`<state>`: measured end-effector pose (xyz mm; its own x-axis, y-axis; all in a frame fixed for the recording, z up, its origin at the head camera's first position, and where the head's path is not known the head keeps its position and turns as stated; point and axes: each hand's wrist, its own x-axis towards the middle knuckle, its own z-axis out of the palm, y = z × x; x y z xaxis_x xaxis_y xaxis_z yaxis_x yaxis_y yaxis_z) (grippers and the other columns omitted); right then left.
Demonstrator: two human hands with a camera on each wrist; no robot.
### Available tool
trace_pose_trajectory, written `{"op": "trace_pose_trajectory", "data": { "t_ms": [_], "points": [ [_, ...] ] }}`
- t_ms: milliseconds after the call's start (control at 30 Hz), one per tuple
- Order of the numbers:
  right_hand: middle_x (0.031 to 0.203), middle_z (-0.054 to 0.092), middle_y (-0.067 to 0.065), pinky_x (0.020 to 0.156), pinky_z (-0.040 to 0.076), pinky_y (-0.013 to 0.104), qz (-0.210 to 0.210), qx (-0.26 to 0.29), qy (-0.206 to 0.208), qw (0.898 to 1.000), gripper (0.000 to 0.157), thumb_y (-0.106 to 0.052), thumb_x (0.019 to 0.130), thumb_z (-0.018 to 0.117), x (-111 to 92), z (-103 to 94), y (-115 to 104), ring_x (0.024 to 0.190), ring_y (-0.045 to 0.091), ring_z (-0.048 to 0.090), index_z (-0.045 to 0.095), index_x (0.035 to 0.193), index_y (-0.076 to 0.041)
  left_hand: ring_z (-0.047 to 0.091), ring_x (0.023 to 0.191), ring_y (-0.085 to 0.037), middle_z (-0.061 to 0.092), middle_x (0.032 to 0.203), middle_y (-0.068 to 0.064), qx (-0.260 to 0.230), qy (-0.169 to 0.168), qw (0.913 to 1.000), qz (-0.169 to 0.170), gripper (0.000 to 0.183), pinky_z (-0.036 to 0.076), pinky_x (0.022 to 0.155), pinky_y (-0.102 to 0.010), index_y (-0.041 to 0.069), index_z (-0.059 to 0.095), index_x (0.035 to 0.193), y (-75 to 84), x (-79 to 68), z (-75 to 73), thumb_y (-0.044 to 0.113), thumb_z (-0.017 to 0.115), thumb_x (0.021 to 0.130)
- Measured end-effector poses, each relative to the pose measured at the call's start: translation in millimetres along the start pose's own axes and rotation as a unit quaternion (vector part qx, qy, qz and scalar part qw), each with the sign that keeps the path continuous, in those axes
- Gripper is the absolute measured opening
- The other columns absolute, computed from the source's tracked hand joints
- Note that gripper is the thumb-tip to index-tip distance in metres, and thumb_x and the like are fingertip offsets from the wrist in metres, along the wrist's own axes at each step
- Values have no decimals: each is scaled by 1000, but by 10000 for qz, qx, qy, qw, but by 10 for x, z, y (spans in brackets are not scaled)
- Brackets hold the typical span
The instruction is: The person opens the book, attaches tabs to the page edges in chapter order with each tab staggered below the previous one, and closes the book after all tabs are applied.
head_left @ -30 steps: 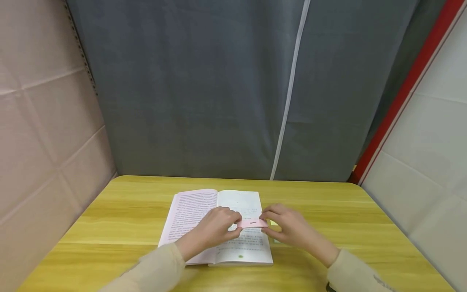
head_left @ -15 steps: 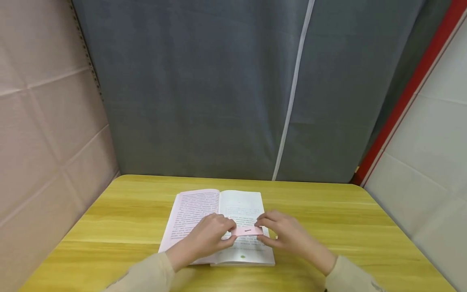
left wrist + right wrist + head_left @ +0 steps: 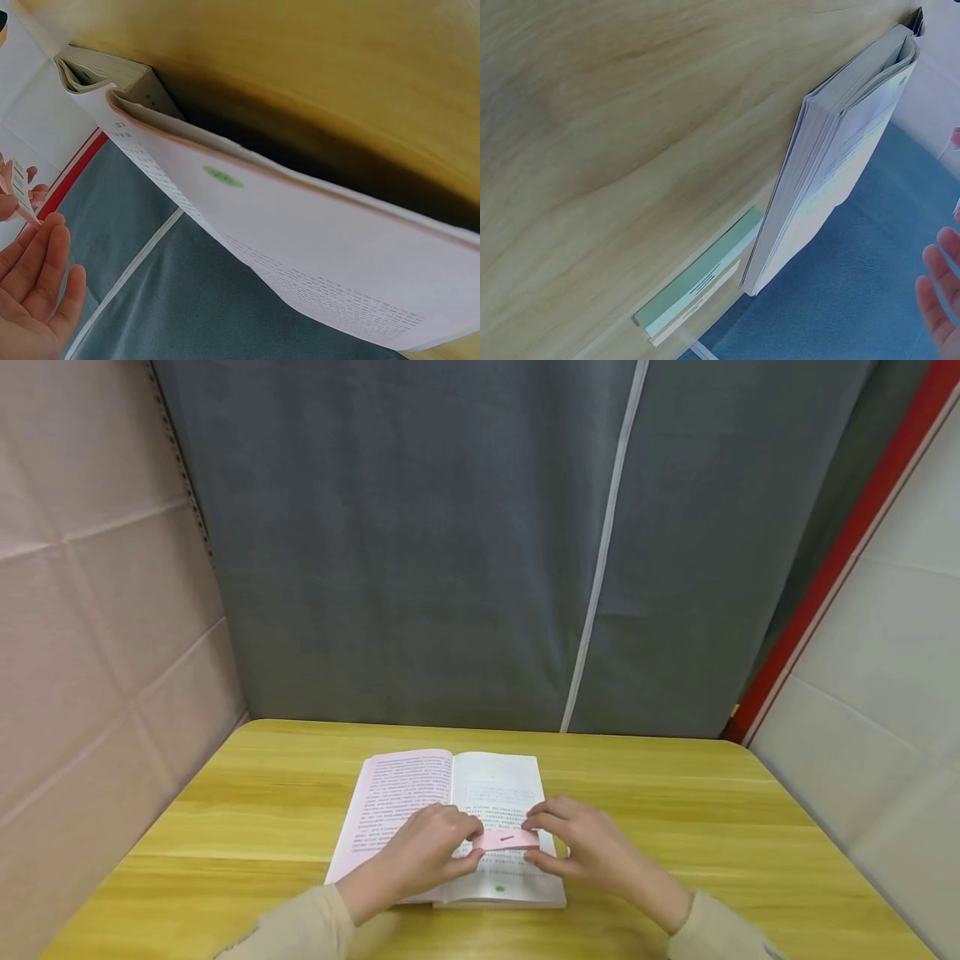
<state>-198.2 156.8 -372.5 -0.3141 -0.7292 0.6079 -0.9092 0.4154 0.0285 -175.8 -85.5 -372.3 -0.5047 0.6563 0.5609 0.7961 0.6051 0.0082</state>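
Observation:
A pink paper strip [image 3: 506, 840] with a small dark mark is stretched between both hands over the right page of an open book [image 3: 493, 777]. My left hand [image 3: 427, 847] pinches the strip's left end between thumb and fingers. At its right end my right hand [image 3: 588, 843] grips it the same way. Part of the strip [image 3: 21, 191] shows beside the left hand [image 3: 34, 296] in the left wrist view, with print on it. Only some fingers of the right hand [image 3: 943, 277] appear at the right wrist view's edge. Whether the strip touches the page, I cannot tell.
The book lies on a wooden table [image 3: 225, 827]. Beside its right edge lie a green pad [image 3: 697, 274] and a cream pad [image 3: 694, 307], hidden behind my right hand in the head view. A grey curtain [image 3: 420, 568] hangs behind the table.
Both hands have brought the pink strip slightly left and nearer to me, lower over the right page. Yellow paper that showed by the book's right edge is now hidden by the right hand.

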Motion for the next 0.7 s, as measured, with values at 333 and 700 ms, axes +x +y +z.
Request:
{"op": "trace_pose_trajectory", "data": {
  "t_ms": [333,700],
  "points": [
    [89,56,-10,62,44,20,100,101,168,9998,16,-32,80,62,20,13,-50,79,5,52,62,85,-17,43,57,-4,56,67,9,-18,-24,10000,-41,8,39,54,-21,16,60,77,10,-33,15,22,63,73],
    [77,52,-10,58,41,17,295,288,515,9978,11,-19,76,66,57,42,-117,69,6,49,55,74,-18,43,59,-4,55,69,9,-70,225,9997,52,8,39,54,-20,16,59,76,13,-40,47,20,63,71]
  ]
}}
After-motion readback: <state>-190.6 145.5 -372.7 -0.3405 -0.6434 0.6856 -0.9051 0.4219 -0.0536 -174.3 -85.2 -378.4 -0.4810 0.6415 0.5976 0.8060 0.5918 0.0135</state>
